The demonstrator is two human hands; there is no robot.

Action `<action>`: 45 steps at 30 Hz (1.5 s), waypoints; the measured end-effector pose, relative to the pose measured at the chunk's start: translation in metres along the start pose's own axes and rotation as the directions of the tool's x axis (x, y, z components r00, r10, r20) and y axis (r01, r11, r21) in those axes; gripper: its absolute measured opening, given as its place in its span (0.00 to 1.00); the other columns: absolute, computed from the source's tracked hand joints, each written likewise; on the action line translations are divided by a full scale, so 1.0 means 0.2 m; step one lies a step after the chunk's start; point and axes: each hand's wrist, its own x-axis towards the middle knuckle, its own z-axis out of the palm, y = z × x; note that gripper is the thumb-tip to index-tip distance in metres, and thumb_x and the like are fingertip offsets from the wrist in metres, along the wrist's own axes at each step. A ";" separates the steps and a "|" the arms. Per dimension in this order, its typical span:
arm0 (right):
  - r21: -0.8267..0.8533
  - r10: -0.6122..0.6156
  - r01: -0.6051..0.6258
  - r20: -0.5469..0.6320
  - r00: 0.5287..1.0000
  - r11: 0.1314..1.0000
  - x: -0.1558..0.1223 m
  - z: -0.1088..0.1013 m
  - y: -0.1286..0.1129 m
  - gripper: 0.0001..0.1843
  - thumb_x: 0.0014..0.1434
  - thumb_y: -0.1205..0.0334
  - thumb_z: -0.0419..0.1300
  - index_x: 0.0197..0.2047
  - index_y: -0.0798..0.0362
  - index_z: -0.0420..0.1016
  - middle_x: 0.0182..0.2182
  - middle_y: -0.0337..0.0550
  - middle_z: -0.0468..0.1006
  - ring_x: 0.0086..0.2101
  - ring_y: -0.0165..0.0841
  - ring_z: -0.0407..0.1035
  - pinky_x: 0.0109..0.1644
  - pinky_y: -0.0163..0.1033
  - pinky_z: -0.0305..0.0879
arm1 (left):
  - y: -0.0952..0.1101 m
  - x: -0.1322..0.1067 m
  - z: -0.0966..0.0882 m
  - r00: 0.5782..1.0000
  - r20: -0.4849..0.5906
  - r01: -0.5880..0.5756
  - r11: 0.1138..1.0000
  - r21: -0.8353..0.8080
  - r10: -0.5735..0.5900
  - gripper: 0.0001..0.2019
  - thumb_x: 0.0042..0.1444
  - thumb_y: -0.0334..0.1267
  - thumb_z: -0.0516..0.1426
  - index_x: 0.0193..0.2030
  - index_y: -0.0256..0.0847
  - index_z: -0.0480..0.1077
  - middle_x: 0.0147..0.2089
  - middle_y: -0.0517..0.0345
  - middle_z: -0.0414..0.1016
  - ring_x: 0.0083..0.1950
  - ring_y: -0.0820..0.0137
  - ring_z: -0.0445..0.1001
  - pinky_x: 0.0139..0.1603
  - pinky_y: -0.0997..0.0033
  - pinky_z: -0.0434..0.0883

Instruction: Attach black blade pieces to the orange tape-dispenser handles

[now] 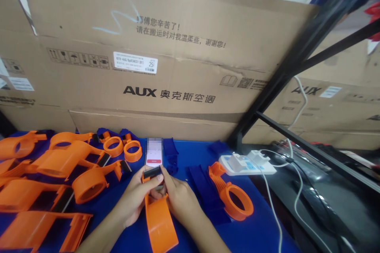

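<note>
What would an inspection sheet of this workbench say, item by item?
Surface: blue table, left half crowded.
Job's things: orange dispenser frame with a black strip at its far end.
Clutter: orange dispensers heaped at left; blue parts; phone upright behind.
Hands: left hand and right hand both grip the frame's far end.
Cables: white cable from a power strip.
Surroundings: cardboard boxes, black metal rack.

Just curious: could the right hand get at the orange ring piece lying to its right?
Probably yes: the ring piece lies uncovered on the blue table close beside the right hand, though that hand grips an orange dispenser.
</note>
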 end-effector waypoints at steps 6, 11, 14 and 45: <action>-0.017 -0.024 0.023 -0.036 0.999 1.000 0.00 0.01 -0.02 0.33 0.72 0.56 0.52 0.73 0.66 0.54 0.34 0.55 0.84 0.29 0.41 0.78 0.36 0.42 0.78 | 0.03 -0.01 0.01 0.999 0.049 -0.014 0.999 -0.042 0.016 0.17 0.48 0.41 0.74 0.39 0.40 0.73 0.34 0.58 0.79 0.31 0.70 0.78 0.34 0.72 0.73; -0.001 0.007 -0.007 -0.005 1.000 1.000 -0.01 0.01 -0.03 0.31 0.68 0.68 0.52 0.73 0.62 0.56 0.36 0.52 0.84 0.29 0.38 0.79 0.35 0.38 0.78 | 0.02 0.01 -0.01 0.999 0.051 -0.009 0.999 0.036 0.007 0.17 0.50 0.45 0.73 0.36 0.41 0.71 0.21 0.68 0.68 0.18 0.79 0.64 0.20 0.79 0.59; 0.006 0.008 -0.008 0.000 1.000 1.000 -0.01 0.02 -0.03 0.32 0.66 0.70 0.52 0.72 0.63 0.57 0.35 0.52 0.84 0.29 0.38 0.78 0.36 0.39 0.78 | 0.02 0.01 -0.03 0.998 0.056 -0.010 0.997 0.076 0.006 0.17 0.51 0.45 0.72 0.37 0.40 0.71 0.22 0.67 0.69 0.16 0.82 0.58 0.18 0.79 0.54; 0.314 0.124 -0.097 -0.068 0.990 0.945 0.03 -0.08 -0.04 0.21 0.75 0.58 0.43 0.51 0.54 0.77 0.31 0.45 0.81 0.29 0.35 0.75 0.36 0.36 0.72 | 0.00 0.01 -0.05 0.991 0.110 -0.098 0.985 0.144 0.083 0.14 0.60 0.50 0.64 0.38 0.44 0.68 0.16 0.73 0.59 0.12 0.82 0.53 0.16 0.81 0.51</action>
